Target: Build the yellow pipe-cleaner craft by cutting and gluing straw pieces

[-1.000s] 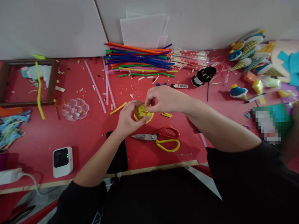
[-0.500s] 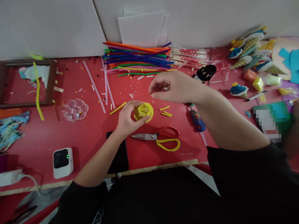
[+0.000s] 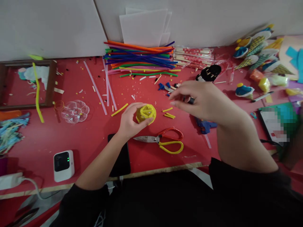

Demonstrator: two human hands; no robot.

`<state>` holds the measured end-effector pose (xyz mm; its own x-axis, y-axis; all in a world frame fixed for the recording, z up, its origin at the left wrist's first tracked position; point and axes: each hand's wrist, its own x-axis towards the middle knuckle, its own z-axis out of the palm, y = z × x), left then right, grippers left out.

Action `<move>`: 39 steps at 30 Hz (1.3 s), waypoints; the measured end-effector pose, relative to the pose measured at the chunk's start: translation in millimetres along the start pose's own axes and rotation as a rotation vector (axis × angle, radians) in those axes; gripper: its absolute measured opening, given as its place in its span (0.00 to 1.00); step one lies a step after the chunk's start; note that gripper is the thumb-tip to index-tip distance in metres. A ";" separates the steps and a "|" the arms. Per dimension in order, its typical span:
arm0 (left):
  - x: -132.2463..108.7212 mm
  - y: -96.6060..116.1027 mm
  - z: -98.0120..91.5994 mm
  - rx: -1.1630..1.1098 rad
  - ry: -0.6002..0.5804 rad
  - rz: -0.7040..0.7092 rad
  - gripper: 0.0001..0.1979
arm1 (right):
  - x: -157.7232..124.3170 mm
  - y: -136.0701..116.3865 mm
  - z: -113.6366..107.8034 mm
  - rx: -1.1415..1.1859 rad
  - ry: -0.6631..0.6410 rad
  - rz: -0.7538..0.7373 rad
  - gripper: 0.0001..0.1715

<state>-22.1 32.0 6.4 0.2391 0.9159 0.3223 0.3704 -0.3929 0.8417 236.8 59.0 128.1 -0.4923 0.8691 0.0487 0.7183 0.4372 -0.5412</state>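
Note:
In the head view, my left hand (image 3: 131, 119) is wrapped around the side of a small yellow ball (image 3: 146, 114) that looks built of pipe-cleaner pieces, thumb on its near side. My right hand (image 3: 196, 99) hovers to the right of it, fingers loosely curled and the thumb apart, nothing visible between the tips. Below that hand lies a blue glue gun (image 3: 205, 126), partly covered by it. Short yellow pipe-cleaner pieces (image 3: 169, 115) rest between the hands. Scissors (image 3: 146, 139) with one red and one yellow handle lie just below the ball.
A bundle of coloured pipe cleaners (image 3: 142, 58) lies at the back. Left are pink sticks (image 3: 94, 86), a clear flower-shaped tray (image 3: 75, 112) and a brown frame (image 3: 50, 83). A black phone (image 3: 120, 159) lies under my left forearm. Small cone-shaped ornaments (image 3: 245, 91) sit at right.
My right hand has moved right and slightly down, away from the ball, uncovering small blue pieces on the table. My left hand still holds the ball in nearly the same spot.

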 end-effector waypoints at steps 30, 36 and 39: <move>0.4 -4.6 4.6 0.005 0.026 0.001 0.22 | -67.9 8.2 96.7 -0.155 0.102 0.310 0.11; -2.6 -6.4 4.9 -0.043 0.050 -0.004 0.22 | -139.7 56.6 70.4 -0.168 0.325 0.414 0.12; -4.5 -10.5 5.0 -0.106 0.070 -0.006 0.23 | -172.6 97.0 62.8 -0.179 0.406 0.444 0.14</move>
<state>-22.5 31.6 -6.0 0.1723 0.9231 0.3439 0.2736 -0.3802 0.8835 360.5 -63.1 14.5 0.0726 0.9800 0.1855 0.9001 0.0157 -0.4354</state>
